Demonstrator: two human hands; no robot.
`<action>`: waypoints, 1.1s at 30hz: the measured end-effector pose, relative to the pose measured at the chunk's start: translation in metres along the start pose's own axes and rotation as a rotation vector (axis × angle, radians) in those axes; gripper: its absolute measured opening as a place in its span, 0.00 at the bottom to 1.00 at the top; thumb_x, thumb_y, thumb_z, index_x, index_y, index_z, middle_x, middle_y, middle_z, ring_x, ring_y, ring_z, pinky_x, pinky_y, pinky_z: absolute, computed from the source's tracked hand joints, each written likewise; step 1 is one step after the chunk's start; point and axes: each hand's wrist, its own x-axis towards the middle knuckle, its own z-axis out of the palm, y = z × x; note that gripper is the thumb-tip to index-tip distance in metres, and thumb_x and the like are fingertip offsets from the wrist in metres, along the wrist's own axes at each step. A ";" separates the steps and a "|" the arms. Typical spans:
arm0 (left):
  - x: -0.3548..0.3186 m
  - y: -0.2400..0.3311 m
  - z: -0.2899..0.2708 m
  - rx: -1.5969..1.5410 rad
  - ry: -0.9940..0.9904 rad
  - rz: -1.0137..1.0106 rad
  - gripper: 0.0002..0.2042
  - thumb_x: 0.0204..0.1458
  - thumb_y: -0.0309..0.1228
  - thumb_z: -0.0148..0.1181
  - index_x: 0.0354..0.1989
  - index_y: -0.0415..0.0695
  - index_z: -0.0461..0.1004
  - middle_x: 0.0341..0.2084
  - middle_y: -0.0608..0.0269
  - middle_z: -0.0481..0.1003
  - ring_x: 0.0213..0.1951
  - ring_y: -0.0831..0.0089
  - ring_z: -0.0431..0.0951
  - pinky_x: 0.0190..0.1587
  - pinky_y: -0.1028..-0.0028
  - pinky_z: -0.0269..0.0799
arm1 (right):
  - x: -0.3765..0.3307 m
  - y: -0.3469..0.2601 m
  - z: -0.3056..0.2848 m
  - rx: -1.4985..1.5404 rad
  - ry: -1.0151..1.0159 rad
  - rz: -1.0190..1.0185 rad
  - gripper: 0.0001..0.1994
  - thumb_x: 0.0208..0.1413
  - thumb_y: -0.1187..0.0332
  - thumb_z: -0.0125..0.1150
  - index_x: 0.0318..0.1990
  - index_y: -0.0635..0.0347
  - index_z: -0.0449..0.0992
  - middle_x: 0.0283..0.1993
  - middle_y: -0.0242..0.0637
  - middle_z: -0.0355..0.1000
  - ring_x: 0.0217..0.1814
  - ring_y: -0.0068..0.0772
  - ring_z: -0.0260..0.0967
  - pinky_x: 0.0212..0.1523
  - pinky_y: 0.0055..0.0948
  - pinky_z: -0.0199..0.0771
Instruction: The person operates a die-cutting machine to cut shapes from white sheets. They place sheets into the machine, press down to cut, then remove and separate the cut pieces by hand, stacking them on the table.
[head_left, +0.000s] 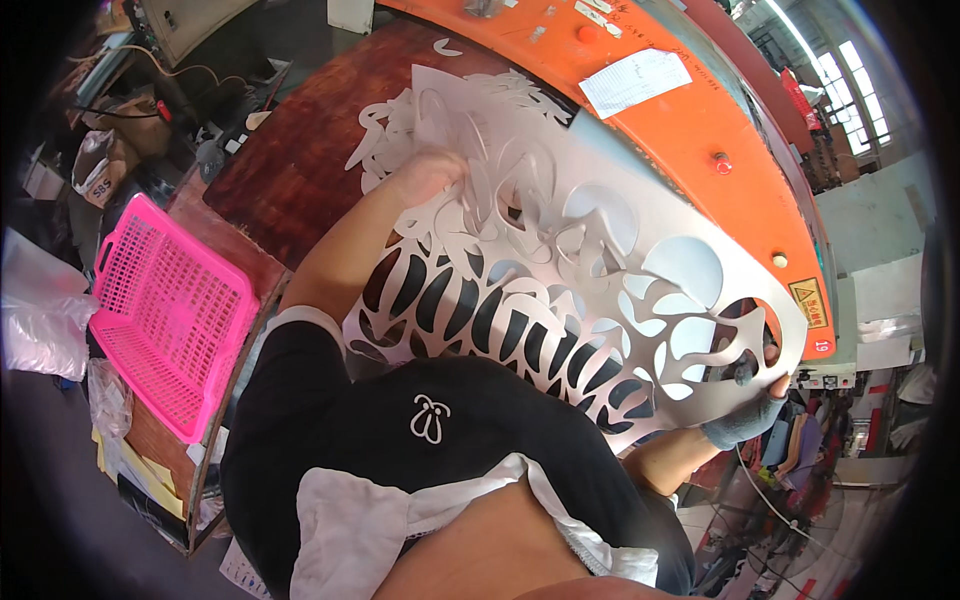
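A large pale, thin sheet (715, 240) with many leaf-shaped and rounded cut-outs stretches across the work surface in front of me. My left hand (435, 177), bare, is curled closed on the crumpled left part of this sheet; its fingertips are partly hidden. At the far right, my right hand (752, 412), in a grey fingerless glove, pinches the sheet's right edge, with the thumb showing. Loose cut strips and scraps (385, 135) are heaped beside and beyond my left hand. Pale blue-white rounded areas (684, 272) show through some of the openings.
A long orange machine beam (690, 125) with a red button (721, 163) and a taped paper (636, 82) runs along the far side. A dark red board (290, 150) lies at left. The pink basket (175, 315) stands on a side table, near a plastic bag (45, 310).
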 end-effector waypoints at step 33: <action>-0.024 0.015 0.027 0.642 0.432 -0.248 0.24 0.46 0.37 0.57 0.50 0.35 0.63 0.43 0.45 0.69 0.45 0.57 0.71 0.45 0.64 0.67 | 0.008 0.000 -0.026 -0.150 0.065 -0.007 0.23 0.59 0.61 0.49 0.58 0.66 0.57 0.50 0.46 0.67 0.50 0.47 0.67 0.52 0.43 0.69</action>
